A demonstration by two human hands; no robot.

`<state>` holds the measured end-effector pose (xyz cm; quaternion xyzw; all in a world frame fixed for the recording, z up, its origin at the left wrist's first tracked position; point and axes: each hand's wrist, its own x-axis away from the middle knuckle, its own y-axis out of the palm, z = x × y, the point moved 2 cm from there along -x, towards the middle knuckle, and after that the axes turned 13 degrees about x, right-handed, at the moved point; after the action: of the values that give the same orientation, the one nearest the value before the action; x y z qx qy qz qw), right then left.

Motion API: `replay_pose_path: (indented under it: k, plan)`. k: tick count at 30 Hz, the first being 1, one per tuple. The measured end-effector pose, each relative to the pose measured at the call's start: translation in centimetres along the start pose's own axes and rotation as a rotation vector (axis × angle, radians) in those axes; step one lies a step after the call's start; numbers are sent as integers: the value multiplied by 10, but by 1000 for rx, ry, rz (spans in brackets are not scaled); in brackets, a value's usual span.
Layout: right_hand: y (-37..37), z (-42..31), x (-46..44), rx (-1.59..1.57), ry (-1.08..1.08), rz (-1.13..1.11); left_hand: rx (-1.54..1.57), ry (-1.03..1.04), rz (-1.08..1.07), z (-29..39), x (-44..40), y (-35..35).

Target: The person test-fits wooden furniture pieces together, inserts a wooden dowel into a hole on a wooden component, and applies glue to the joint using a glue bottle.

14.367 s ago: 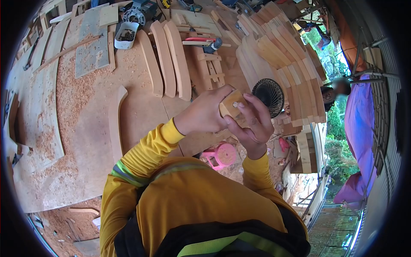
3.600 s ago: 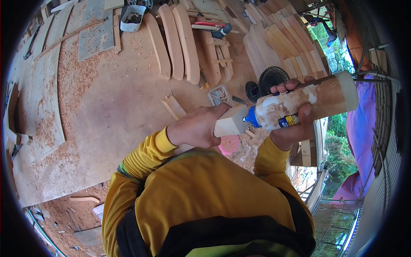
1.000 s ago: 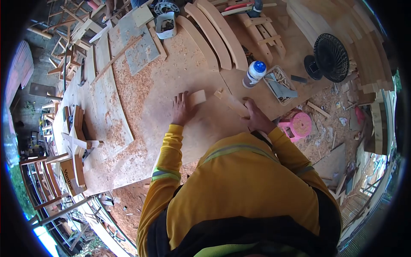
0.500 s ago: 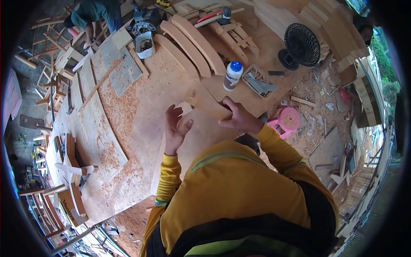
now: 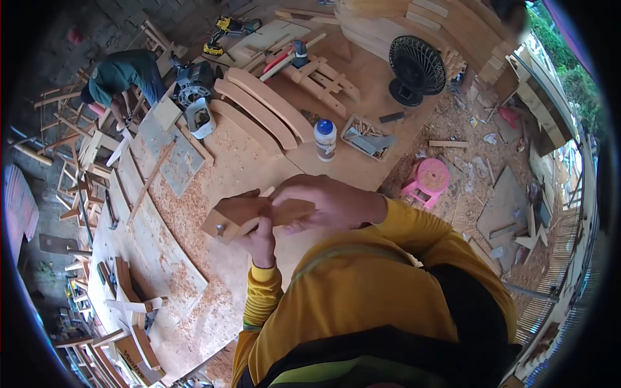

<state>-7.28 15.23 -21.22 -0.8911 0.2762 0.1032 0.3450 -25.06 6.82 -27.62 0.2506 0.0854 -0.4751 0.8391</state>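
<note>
Close to my body, over the worktable [image 5: 252, 158], my left hand [image 5: 257, 238] is wrapped round a wooden block [image 5: 226, 218] with a small round pale spot on its end. My right hand [image 5: 330, 202] grips a shorter wooden piece [image 5: 292, 212] just right of the block. The two pieces meet or overlap between my hands; the exact contact is hidden by my fingers. A glue bottle [image 5: 325, 140] with a blue cap stands upright beyond my right hand. Right of the bottle lies a tray [image 5: 367, 137] of small wooden pieces.
Curved wooden parts [image 5: 262, 110] lie beyond my hands. A black fan [image 5: 416, 68] stands at the table's right side, a pink stool [image 5: 430, 180] below it on the floor. A white container [image 5: 200, 119] and a yellow drill [image 5: 223, 29] are farther off. Another person [image 5: 126, 77] bends at upper left.
The glue bottle, earlier in my right hand, now stands on the table. My left hand, open half a second ago, has closed on the block, and my right hand has moved left beside it.
</note>
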Motion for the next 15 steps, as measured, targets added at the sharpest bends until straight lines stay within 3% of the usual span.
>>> replay_pose_path:
  k: [2,4,8,11,12,15]
  plan:
    - [-38,-34,13,-306,115,-124,-78,123,-45,1,-3,3]
    - [-56,-51,30,-765,-163,-55,-152,181,-32,2,-1,14]
    - [-95,-74,42,-1015,-475,-14,-131,230,-59,-8,-5,22]
    - [-118,-67,55,-1139,-553,15,-18,169,-112,-9,-7,35]
    - [-126,-61,60,-1167,-567,22,23,93,-223,1,-12,49]
    - [-149,-45,71,-1261,-586,27,-294,-280,-614,1,-29,66]
